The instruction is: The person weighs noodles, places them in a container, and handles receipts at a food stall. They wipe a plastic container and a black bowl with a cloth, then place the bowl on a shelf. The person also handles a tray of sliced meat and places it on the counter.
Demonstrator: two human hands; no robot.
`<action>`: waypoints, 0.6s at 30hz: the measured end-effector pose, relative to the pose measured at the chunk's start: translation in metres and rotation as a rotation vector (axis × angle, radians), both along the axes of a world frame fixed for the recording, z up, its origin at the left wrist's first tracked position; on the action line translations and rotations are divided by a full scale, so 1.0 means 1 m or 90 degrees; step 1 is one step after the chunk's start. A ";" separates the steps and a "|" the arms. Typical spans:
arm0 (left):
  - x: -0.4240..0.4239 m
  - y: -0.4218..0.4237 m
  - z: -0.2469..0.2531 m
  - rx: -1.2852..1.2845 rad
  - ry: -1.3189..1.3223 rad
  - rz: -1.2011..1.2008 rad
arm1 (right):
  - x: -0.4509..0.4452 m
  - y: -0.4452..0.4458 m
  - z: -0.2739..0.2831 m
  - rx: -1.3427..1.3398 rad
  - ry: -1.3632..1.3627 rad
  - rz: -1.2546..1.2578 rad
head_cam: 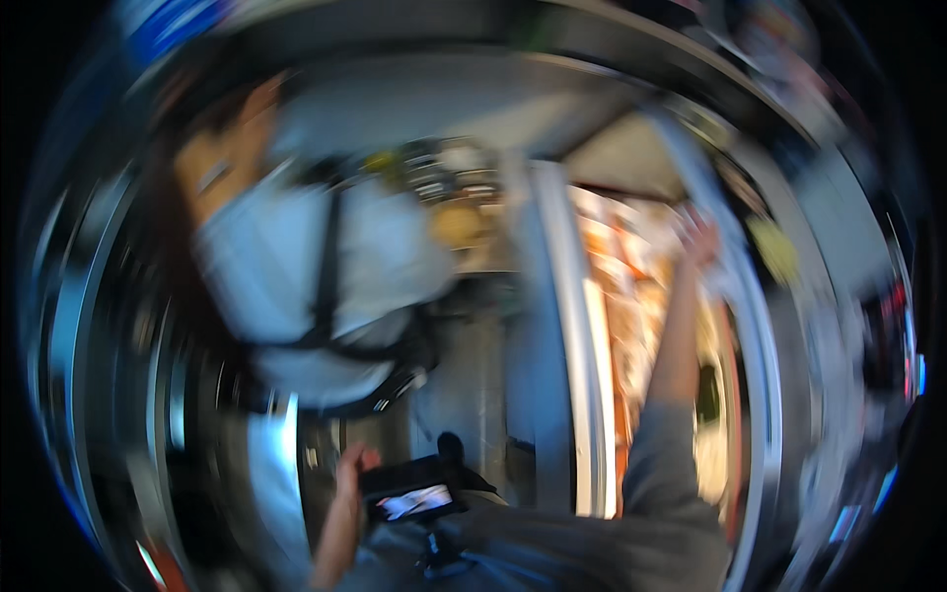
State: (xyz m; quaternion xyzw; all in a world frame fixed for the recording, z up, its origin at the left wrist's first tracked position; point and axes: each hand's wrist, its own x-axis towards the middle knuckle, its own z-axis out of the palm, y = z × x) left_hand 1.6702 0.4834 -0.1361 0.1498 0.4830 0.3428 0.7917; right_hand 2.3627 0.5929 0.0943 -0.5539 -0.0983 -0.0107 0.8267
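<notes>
Motion blur softens the whole head view. My right arm stretches into a brightly lit case (555, 296) holding orange and pale packed goods (621, 251). At the far right side of that case is my right hand (699, 240), close to its pale frame (758, 348); blur hides whether the fingers grip anything. Low in the view, my left hand (356, 465) is raised beside a dark device with a lit screen (414, 503), which sits on a mount (436, 555) at my chest. Whether that hand touches the device is unclear.
On the left, close by, stands a person in a white top (259, 259) with dark straps (325, 274). Behind them a counter (484, 259) carries several blurred containers (451, 166) and a round yellowish item (455, 224). A yellow item (773, 248) lies right of the case.
</notes>
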 end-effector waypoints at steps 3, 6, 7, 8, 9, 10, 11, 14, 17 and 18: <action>-0.016 -0.049 0.002 -0.028 0.148 0.063 | -0.134 -0.063 -0.152 -0.287 -0.006 0.147; -0.057 -0.083 -0.002 -0.043 0.167 0.204 | -0.192 -0.195 -0.333 -0.649 -0.257 0.563; -0.078 -0.100 -0.009 -0.049 0.173 0.229 | -0.239 -0.228 -0.369 -0.751 -0.242 0.712; -0.098 -0.125 -0.016 -0.061 0.173 0.275 | -0.287 -0.238 -0.380 -0.829 -0.226 0.841; -0.075 -0.121 -0.014 -0.079 0.163 0.345 | -0.301 -0.226 -0.383 -0.856 -0.246 0.968; -0.101 -0.153 -0.016 -0.098 0.188 0.413 | -0.359 -0.227 -0.394 -0.831 -0.248 1.108; -0.129 -0.180 -0.024 -0.121 0.190 0.467 | -0.400 -0.222 -0.397 -0.786 -0.263 1.213; -0.201 -0.277 -0.063 -0.194 0.226 0.678 | -0.528 -0.185 -0.380 -0.625 -0.434 1.388; -0.294 -0.372 -0.114 -0.270 0.413 0.895 | -0.699 -0.151 -0.280 -0.566 -0.859 1.417; -0.325 -0.398 -0.123 -0.305 0.498 0.946 | -0.753 -0.150 -0.267 -0.514 -0.940 1.410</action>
